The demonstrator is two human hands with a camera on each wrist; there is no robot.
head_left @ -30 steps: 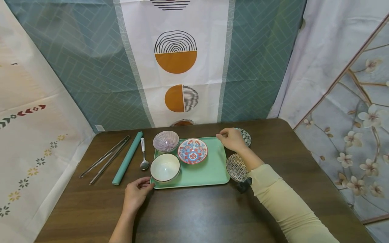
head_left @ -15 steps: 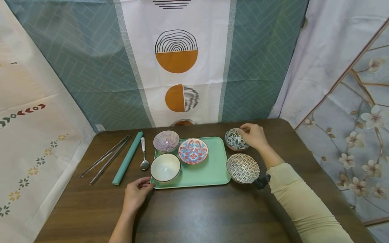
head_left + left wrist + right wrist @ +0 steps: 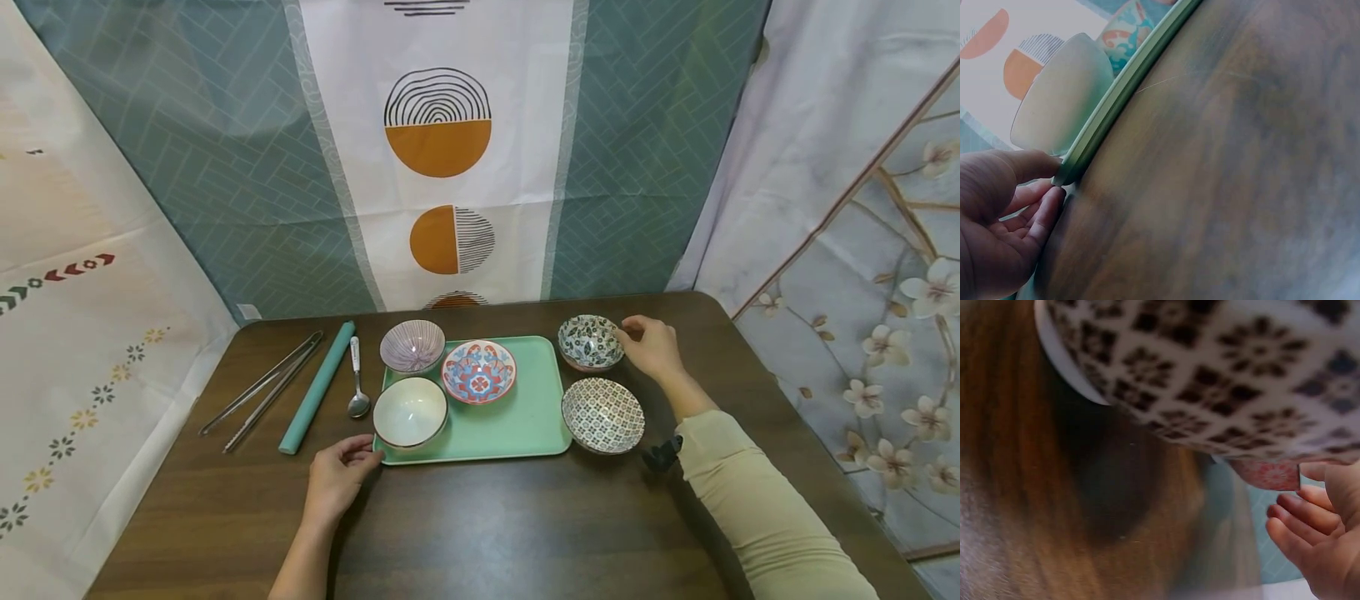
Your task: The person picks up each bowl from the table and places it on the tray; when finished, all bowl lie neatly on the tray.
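My left hand (image 3: 339, 482) pinches the near left corner of a mint-green tray (image 3: 517, 425), thumb on top and fingers at the edge. On the tray sit a cream bowl (image 3: 409, 412) and a red-and-blue patterned bowl (image 3: 479, 372); a purple-striped bowl (image 3: 412, 347) is at its far left corner. My right hand (image 3: 654, 348) is at the right rim of a leaf-patterned bowl (image 3: 589, 342), thumb over the rim and index finger outside it. The right wrist view shows the thumb (image 3: 1319, 472) partly behind that rim. A brown-and-white bowl (image 3: 602, 416) is nearer me.
Left of the tray lie a spoon (image 3: 358, 404), a rolled green mat or tube (image 3: 318, 392) and metal tongs (image 3: 262, 392). The brown wooden table (image 3: 480, 533) ends at the back against a hanging patterned cloth (image 3: 465, 192).
My right hand has moved right from above the tray's far right corner to the leaf-patterned bowl's right rim. My left hand stays at the tray corner.
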